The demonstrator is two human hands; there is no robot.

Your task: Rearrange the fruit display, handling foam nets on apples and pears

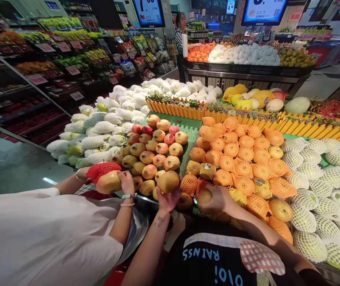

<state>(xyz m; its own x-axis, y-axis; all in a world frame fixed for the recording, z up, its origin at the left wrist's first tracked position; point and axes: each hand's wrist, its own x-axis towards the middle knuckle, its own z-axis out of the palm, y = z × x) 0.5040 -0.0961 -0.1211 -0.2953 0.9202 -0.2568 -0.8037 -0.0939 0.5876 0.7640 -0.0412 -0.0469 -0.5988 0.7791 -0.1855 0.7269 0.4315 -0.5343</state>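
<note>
My left hand (169,201) is closed from below around a yellow-brown pomegranate (168,181), raised at the near edge of the pomegranate pile (150,171). To its right, my right hand (219,200) grips a round, light-brown pear (204,197) without a net. That pear is at the front of a pile of pears in orange foam nets (243,185), and my fingers hide part of it. A small shiny, rainbow-coloured spot (195,200) shows at the pear's left side.
On my left, another person's hands (126,182) hold a large yellowish fruit (109,182) half in a red foam net (100,171). White-netted fruit (315,206) lies at right, more (98,127) at far left. A low orange fence (175,110) runs behind the piles.
</note>
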